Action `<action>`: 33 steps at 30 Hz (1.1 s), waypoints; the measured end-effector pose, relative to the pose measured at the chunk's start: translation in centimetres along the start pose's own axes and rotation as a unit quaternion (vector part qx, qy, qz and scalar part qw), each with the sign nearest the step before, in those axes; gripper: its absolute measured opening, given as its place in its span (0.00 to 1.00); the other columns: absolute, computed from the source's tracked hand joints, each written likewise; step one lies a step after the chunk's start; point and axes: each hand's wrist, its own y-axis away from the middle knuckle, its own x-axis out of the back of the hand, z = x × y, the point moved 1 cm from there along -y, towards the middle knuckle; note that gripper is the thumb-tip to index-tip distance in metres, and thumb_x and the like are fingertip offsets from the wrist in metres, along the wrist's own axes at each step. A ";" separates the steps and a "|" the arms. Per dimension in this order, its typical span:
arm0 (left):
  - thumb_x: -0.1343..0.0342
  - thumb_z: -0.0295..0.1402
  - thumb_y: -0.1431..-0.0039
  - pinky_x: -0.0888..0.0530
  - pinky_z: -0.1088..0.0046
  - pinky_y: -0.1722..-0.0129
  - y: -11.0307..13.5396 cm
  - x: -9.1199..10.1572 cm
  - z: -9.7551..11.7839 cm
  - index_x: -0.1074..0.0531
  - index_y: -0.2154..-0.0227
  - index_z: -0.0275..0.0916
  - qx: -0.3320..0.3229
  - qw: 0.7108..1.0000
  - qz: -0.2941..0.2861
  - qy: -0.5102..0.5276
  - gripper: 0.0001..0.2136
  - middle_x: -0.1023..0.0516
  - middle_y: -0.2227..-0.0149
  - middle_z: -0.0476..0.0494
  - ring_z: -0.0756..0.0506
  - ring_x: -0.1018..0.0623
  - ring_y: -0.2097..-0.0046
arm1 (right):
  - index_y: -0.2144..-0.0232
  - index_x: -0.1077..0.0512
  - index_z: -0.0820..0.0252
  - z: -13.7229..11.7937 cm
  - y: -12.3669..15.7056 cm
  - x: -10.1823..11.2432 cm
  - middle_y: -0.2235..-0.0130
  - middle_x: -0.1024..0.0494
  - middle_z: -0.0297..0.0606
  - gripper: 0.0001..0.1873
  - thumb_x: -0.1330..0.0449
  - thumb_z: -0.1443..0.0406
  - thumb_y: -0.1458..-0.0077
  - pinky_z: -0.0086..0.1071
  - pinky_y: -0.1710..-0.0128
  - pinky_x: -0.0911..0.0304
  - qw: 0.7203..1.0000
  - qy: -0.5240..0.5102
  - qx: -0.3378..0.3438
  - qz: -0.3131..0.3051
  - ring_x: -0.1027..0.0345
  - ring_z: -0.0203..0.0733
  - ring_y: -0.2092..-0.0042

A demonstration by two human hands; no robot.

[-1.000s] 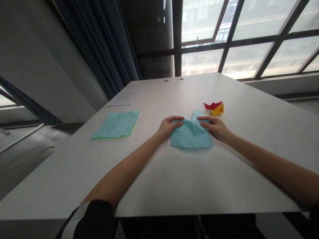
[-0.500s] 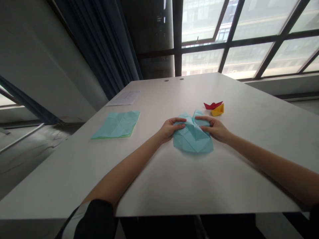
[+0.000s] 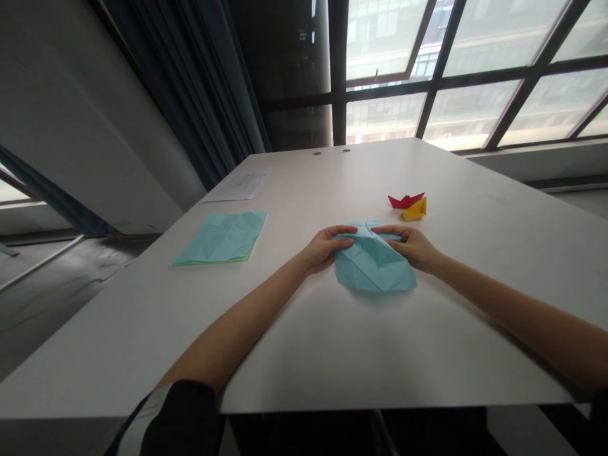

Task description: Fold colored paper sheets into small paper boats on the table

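Note:
A light blue sheet of origami paper [image 3: 375, 266], creased and partly folded, is held between both hands just over the white table. My left hand [image 3: 327, 247] pinches its left side, thumb and fingers closed on the upper edge. On the opposite side my right hand [image 3: 412, 246] grips the paper, with some fingertips hidden behind a fold. The sheet's near part bulges toward me and shows several crease lines.
Beyond my right hand lie a red paper boat [image 3: 406, 201] and a yellow folded paper piece [image 3: 415, 209]. A stack of blue and green paper [image 3: 223, 237] rests at the left, with a printed sheet [image 3: 236, 187] behind it on the white table [image 3: 294, 342].
The paper's raised top flaps have come down toward the hands, and its near edge has shifted slightly right. Both hands keep their grip almost in place.

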 end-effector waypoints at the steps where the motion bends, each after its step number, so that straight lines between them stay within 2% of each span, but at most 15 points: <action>1: 0.32 0.27 0.67 0.30 0.74 0.65 0.0 0.0 0.0 0.24 0.69 0.39 0.001 1.000 -0.002 0.001 0.16 0.23 0.71 0.48 0.51 0.25 0.70 | 0.62 0.24 0.55 0.0 0.0 0.0 0.64 0.21 0.39 0.23 0.32 0.56 0.64 0.34 0.67 0.32 1.000 -0.001 0.002 0.004 0.28 0.42 0.66; 8: 0.32 0.25 0.68 0.30 0.72 0.62 0.2 -0.3 0.2 0.24 0.68 0.39 -0.006 1.000 0.000 0.008 0.17 0.23 0.68 0.47 0.50 0.25 0.68 | 0.65 0.24 0.55 -0.3 0.0 -0.2 0.61 0.22 0.38 0.20 0.33 0.56 0.64 0.34 0.65 0.32 1.000 -0.014 0.002 0.017 0.28 0.42 0.64; 13: 0.32 0.25 0.68 0.29 0.73 0.64 0.2 -0.2 0.2 0.24 0.69 0.38 -0.012 1.000 0.004 0.011 0.17 0.23 0.70 0.47 0.51 0.25 0.69 | 0.68 0.24 0.56 0.0 -0.1 0.0 0.71 0.21 0.35 0.18 0.33 0.56 0.64 0.32 0.71 0.33 0.999 -0.026 -0.015 0.029 0.29 0.38 0.71; 18: 0.32 0.26 0.70 0.29 0.75 0.69 -0.1 0.3 0.3 0.24 0.70 0.37 -0.027 0.999 0.045 -0.003 0.17 0.23 0.73 0.48 0.51 0.26 0.72 | 0.71 0.24 0.56 0.2 -0.4 0.7 0.74 0.24 0.32 0.15 0.32 0.58 0.64 0.28 0.74 0.36 0.997 -0.048 -0.010 0.067 0.32 0.33 0.75; 24: 0.33 0.27 0.68 0.30 0.76 0.72 -0.6 1.3 0.7 0.24 0.72 0.36 -0.054 0.995 0.082 -0.036 0.14 0.24 0.77 0.50 0.52 0.26 0.75 | 0.72 0.24 0.55 0.1 -0.8 1.7 0.74 0.25 0.31 0.12 0.32 0.59 0.64 0.27 0.75 0.36 0.990 -0.081 0.010 0.117 0.33 0.32 0.74; 33: 0.33 0.31 0.66 0.30 0.75 0.69 -0.9 2.2 0.5 0.24 0.66 0.37 -0.104 0.979 0.121 -0.127 0.18 0.23 0.73 0.48 0.52 0.27 0.73 | 0.68 0.24 0.54 0.3 -0.8 1.9 0.72 0.24 0.32 0.16 0.31 0.62 0.66 0.29 0.71 0.34 0.995 -0.033 0.014 0.091 0.32 0.35 0.72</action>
